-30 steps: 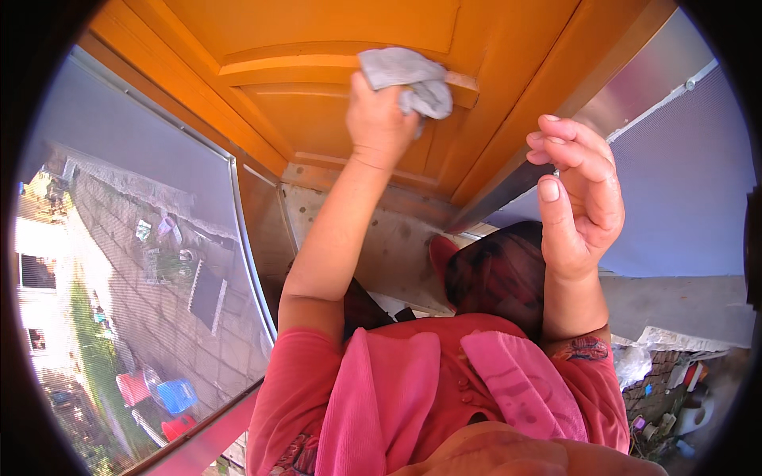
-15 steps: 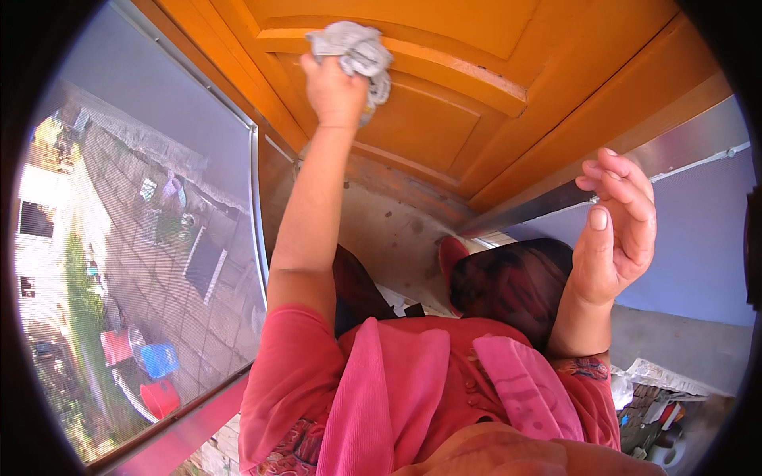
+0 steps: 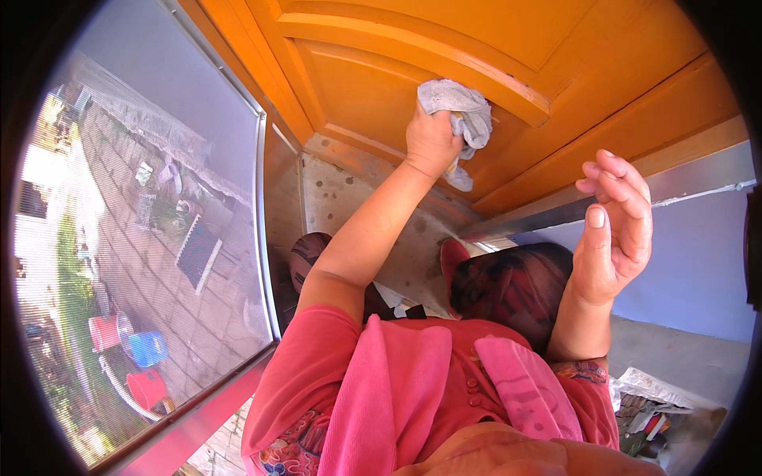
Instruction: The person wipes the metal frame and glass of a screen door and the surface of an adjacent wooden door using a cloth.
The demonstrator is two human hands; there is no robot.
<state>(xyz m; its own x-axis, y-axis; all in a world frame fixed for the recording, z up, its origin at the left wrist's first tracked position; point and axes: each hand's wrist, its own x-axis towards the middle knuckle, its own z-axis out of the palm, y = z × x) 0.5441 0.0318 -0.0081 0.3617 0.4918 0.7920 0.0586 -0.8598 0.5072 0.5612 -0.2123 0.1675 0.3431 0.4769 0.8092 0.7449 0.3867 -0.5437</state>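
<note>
My left hand (image 3: 432, 145) is closed around a crumpled grey-white cloth (image 3: 464, 111) and presses it to the orange wooden door (image 3: 357, 87). The cloth lies on the door's lower panel, just under a curved raised moulding, and one end hangs below my fingers. Raised at the right, my right hand (image 3: 615, 226) holds nothing. Its fingers are loosely bent and apart, with the thumb up, in front of the door's metal-edged frame and a pale blue wall (image 3: 683, 254).
A screen door (image 3: 182, 182) stands at the left; through its mesh show paving, a blue bucket (image 3: 148, 348) and red tubs. A pink towel (image 3: 389, 381) hangs over my chest. Below the door lies a stained concrete step (image 3: 333, 190). Assorted items (image 3: 655, 424) lie at the lower right.
My left hand has moved right and down across the door with the cloth in its grip. My right hand has hardly moved.
</note>
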